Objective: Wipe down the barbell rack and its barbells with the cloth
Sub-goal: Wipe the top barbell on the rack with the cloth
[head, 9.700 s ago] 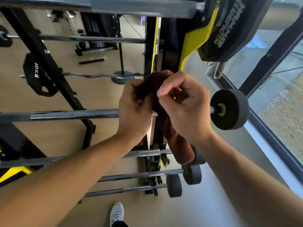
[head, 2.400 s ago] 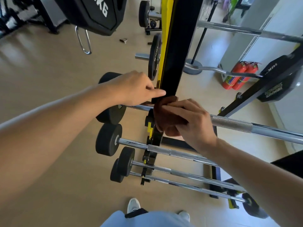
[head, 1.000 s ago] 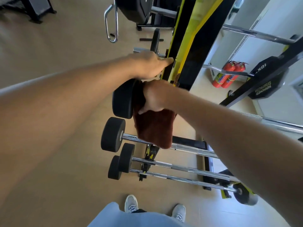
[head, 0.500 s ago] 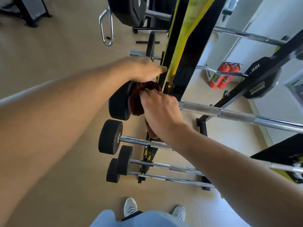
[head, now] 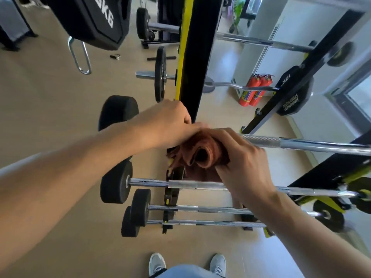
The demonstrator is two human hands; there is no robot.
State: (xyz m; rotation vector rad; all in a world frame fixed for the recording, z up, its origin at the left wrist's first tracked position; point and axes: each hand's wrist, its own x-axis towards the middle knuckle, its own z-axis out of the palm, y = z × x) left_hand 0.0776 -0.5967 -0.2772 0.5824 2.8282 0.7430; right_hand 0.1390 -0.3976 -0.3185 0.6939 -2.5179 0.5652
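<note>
**Cloth bunched at the rack upright, both hands on it**

The rust-brown cloth (head: 202, 155) sits wadded against the top barbell (head: 281, 141), just where the bar meets the black-and-yellow rack upright (head: 192, 57); bunching it probably gives a thick pad for the joint; the right hand (head: 241, 163) curls its fingers over the wad and grips it from the bar side; the left hand (head: 170, 123) lies above, fingers bent toward the upright — whether they pinch the cloth I cannot tell. Lower barbells (head: 196, 185) rest stacked beneath, black end weights (head: 115, 182) leftward; red fire extinguishers (head: 254, 91) stand well apart.
</note>
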